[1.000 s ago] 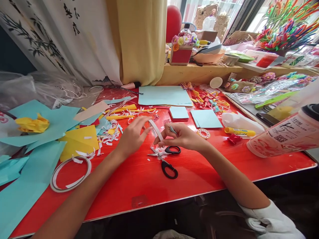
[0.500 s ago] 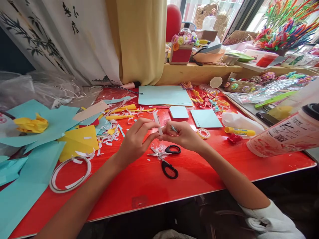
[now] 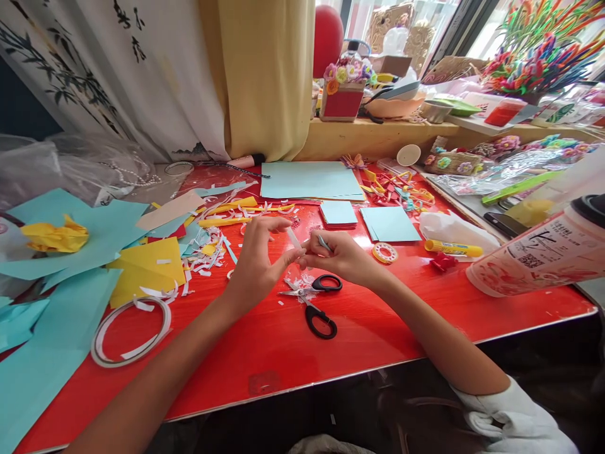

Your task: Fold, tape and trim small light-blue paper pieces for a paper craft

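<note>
My left hand (image 3: 258, 255) is over the middle of the red table, its index finger raised and its thumb tip meeting the fingers of my right hand. Between them stands a short white strip (image 3: 293, 238). My right hand (image 3: 338, 255) is closed, with a small light-blue paper piece (image 3: 324, 243) poking out of its fingers; whether it also pinches the strip is too small to tell. Just below both hands lie open scissors (image 3: 314, 299) with black handles, over tiny white scraps.
Stacks of light-blue squares (image 3: 390, 224) and larger sheets (image 3: 309, 180) lie beyond my hands. A tape roll (image 3: 98, 340), yellow paper (image 3: 150, 268) and scraps are left; a glue stick (image 3: 454, 248) and a large cup (image 3: 539, 252) stand or lie right.
My left index finger has lifted away from the white strip, opening a gap to the thumb. Less of the strip shows now. My right hand has barely moved.
</note>
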`<action>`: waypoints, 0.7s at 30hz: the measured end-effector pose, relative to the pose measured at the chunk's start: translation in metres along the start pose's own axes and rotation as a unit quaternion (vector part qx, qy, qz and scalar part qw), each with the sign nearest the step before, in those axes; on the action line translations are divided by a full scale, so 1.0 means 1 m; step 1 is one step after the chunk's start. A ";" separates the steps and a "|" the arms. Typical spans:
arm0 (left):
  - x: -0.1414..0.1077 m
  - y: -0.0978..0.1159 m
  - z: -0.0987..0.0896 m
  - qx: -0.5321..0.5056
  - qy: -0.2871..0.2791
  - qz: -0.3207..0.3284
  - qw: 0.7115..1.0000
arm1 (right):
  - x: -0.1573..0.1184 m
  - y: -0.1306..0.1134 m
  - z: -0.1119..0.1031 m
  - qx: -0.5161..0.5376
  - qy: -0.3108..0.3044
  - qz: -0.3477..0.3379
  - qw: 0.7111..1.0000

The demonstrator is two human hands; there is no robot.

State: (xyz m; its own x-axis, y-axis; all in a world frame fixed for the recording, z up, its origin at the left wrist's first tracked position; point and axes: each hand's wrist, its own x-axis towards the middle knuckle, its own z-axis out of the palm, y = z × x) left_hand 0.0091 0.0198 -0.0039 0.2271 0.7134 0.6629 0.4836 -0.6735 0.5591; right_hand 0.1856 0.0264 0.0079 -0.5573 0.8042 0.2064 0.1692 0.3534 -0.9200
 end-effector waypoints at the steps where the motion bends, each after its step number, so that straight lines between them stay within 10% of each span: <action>1: 0.000 0.001 0.000 0.019 -0.009 -0.011 1.000 | 0.000 0.000 0.000 0.002 -0.001 0.001 1.000; 14: 0.010 0.004 -0.011 -0.265 0.047 -0.171 0.948 | 0.001 -0.005 -0.011 0.055 -0.024 0.082 0.995; 21: 0.016 0.001 -0.020 -0.244 0.013 -0.169 0.955 | 0.007 0.011 -0.020 0.008 0.025 0.064 0.998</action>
State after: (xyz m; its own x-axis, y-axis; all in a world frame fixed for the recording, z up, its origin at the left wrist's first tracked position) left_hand -0.0038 0.0261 0.0173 0.1040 0.9055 0.4115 0.0726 -0.4196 0.9048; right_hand 0.1993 0.0454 0.0061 -0.4905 0.8653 0.1037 0.2236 0.2399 -0.9447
